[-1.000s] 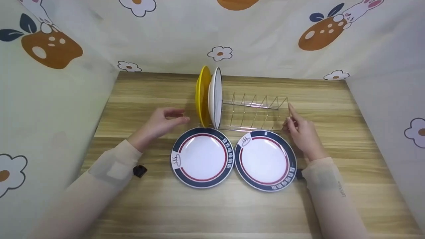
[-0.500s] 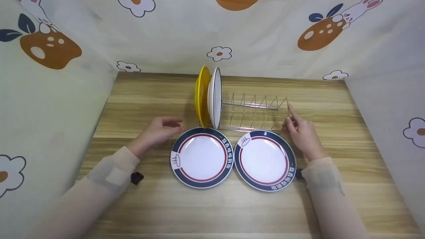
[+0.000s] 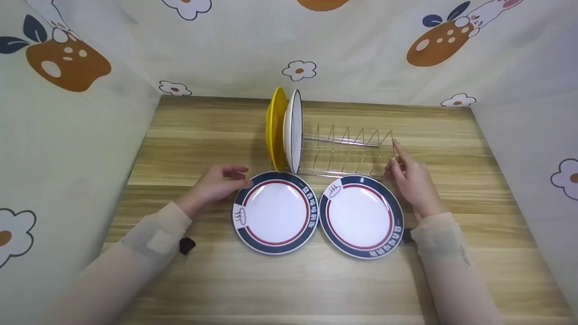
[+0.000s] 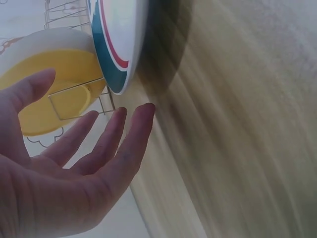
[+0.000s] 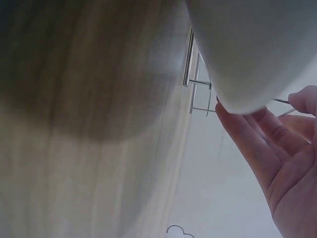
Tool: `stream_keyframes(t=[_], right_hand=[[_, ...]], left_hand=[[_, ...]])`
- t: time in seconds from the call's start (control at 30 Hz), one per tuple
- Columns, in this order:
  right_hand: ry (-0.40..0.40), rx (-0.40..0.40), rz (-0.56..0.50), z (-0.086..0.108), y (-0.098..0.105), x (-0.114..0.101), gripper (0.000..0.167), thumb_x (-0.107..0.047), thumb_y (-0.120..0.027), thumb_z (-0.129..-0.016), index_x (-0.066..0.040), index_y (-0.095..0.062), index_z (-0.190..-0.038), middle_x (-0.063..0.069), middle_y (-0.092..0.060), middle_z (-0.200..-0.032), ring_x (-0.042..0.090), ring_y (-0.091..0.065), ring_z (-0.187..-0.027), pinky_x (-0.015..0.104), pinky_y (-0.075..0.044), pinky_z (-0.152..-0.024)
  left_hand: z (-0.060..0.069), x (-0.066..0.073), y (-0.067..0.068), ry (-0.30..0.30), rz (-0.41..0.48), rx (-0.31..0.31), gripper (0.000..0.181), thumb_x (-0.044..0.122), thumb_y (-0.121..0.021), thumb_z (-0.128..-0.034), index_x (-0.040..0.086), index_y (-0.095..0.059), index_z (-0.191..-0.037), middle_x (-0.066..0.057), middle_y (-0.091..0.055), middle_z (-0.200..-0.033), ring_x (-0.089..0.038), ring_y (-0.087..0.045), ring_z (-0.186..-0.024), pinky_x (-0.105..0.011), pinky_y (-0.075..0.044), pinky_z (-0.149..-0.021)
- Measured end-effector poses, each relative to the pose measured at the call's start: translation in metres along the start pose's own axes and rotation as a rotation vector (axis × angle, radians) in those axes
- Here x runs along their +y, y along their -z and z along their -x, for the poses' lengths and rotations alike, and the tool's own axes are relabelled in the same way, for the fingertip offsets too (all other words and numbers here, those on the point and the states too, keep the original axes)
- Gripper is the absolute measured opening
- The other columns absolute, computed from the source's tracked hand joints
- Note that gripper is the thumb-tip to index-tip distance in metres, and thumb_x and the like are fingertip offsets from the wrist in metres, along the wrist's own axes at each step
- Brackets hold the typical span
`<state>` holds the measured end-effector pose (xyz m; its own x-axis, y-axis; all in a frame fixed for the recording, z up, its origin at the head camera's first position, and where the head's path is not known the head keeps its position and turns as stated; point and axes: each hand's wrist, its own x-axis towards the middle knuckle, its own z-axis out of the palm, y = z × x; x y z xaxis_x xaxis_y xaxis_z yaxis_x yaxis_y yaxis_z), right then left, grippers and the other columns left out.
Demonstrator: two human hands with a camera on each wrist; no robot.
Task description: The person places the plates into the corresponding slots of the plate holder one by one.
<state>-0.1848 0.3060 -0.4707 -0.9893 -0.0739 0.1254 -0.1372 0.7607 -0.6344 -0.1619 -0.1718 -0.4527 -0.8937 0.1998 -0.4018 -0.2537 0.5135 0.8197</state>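
Observation:
In the head view, two white plates with navy rims and red rings lie flat side by side: the left plate and the right plate. Behind them is a wire dish rack; a yellow plate and a white plate stand upright at its left end. My left hand, fingers loosely bent and apart, is at the left plate's upper-left rim; contact is unclear. The left wrist view shows that hand with nothing in it. My right hand holds the rack's right end.
The wooden table meets a patterned cloth at the back and both sides. A small black piece shows beside the left sleeve. In the right wrist view, a plate's pale underside covers part of the rack and fingers.
My left hand has come down and nearer, from beside the yellow plate to the left plate's rim. The right hand stays at the rack's end; the plates have not moved.

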Motion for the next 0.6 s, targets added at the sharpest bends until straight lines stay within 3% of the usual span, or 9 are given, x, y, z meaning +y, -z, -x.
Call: stream_keyframes(t=[0.23, 0.43, 0.6], right_hand=[[-0.014, -0.006, -0.004, 0.001, -0.001, 0.000, 0.058, -0.019, -0.048, -0.109, -0.025, -0.030, -0.164, 0.014, -0.074, -0.100, 0.027, -0.072, -0.090, 0.045, -0.062, -0.087], [-0.002, 0.001, -0.001, 0.001, -0.001, 0.001, 0.058, -0.019, -0.049, -0.109, -0.025, -0.030, -0.164, 0.014, -0.075, -0.101, 0.027, -0.072, -0.091, 0.045, -0.062, -0.087], [0.017, 0.013, 0.002, 0.001, -0.001, 0.001, 0.057, -0.017, -0.049, -0.109, -0.020, -0.032, -0.163, 0.015, -0.075, -0.099, 0.029, -0.072, -0.090, 0.047, -0.062, -0.085]], left_hand=[[-0.002, -0.009, -0.007, 0.007, 0.014, -0.033, 0.064, 0.022, -0.078, -0.0901, 0.003, -0.055, -0.147, -0.024, -0.060, -0.142, -0.038, -0.062, -0.128, -0.044, -0.059, -0.102], [-0.002, -0.015, -0.011, -0.050, 0.018, -0.055, 0.063, 0.006, -0.076, -0.0873, -0.001, -0.054, -0.146, -0.027, -0.061, -0.141, -0.040, -0.060, -0.129, -0.042, -0.058, -0.103], [-0.001, -0.017, -0.011, -0.036, 0.091, -0.078, 0.064, -0.006, -0.071, -0.0838, -0.002, -0.054, -0.145, -0.028, -0.061, -0.139, -0.036, -0.065, -0.117, -0.036, -0.063, -0.088]])
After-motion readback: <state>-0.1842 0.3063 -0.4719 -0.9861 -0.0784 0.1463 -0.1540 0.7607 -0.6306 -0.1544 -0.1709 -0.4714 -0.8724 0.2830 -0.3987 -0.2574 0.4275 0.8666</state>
